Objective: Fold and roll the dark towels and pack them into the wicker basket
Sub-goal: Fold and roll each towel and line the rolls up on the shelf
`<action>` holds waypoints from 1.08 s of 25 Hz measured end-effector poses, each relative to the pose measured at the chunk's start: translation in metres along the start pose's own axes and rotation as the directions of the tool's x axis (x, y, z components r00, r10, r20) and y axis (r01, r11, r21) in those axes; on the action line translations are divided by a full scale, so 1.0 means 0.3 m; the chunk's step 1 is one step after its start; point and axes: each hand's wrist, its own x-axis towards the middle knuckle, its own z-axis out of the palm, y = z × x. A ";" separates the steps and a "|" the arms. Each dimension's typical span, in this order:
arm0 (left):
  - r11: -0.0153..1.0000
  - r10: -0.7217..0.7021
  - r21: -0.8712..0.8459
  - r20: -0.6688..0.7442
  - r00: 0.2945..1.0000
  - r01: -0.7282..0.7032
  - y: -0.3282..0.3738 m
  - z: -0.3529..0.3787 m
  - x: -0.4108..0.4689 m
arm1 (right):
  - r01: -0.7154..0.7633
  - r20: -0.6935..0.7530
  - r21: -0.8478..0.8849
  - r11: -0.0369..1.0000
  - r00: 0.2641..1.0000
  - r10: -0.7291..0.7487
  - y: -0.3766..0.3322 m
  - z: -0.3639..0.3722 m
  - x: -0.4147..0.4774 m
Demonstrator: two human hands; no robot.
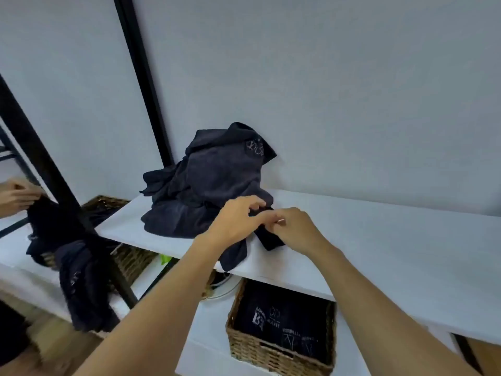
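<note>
Running back-to-front, towel [271, 241] overhangs the shelf [379, 240] front edge

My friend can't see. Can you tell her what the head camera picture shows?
A person's left hand and right hand pinch a dark towel at the front edge of a white table, beside a heap of dark towels. Below the table, a wicker basket holds folded dark towels.

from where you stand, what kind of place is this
Probably a laundry or linen storage corner. A pile of dark towels sits on a white shelf, a wicker basket below holds folded logo towels, and the left hand and right hand pinch one towel.
</note>
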 end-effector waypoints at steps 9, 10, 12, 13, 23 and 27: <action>0.881 0.036 0.423 0.387 0.921 -0.212 -0.130 0.132 0.220 | 0.005 0.096 -0.480 0.877 0.994 0.046 0.080 0.074 0.176; 0.906 0.049 0.369 0.400 0.915 -0.210 -0.115 0.111 0.230 | -0.039 0.058 -0.426 0.904 0.996 0.070 0.065 0.030 0.182; 0.952 0.123 0.237 0.288 0.950 -0.195 -0.050 0.042 0.260 | -0.078 -0.077 -0.287 0.955 0.995 0.059 0.009 -0.091 0.205; 0.957 0.179 0.198 0.174 0.968 -0.212 0.002 0.000 0.285 | -0.070 -0.135 -0.212 0.975 0.990 0.042 -0.032 -0.158 0.219; 0.877 0.452 0.051 -0.426 0.784 -0.478 0.696 -0.313 0.576 | 0.222 -0.384 0.270 0.937 0.917 -0.106 -0.360 -0.704 0.184; 0.830 0.532 0.123 -0.470 0.704 -0.544 0.847 -0.344 0.620 | 0.166 -0.505 0.117 0.979 0.859 -0.085 -0.308 -0.850 0.144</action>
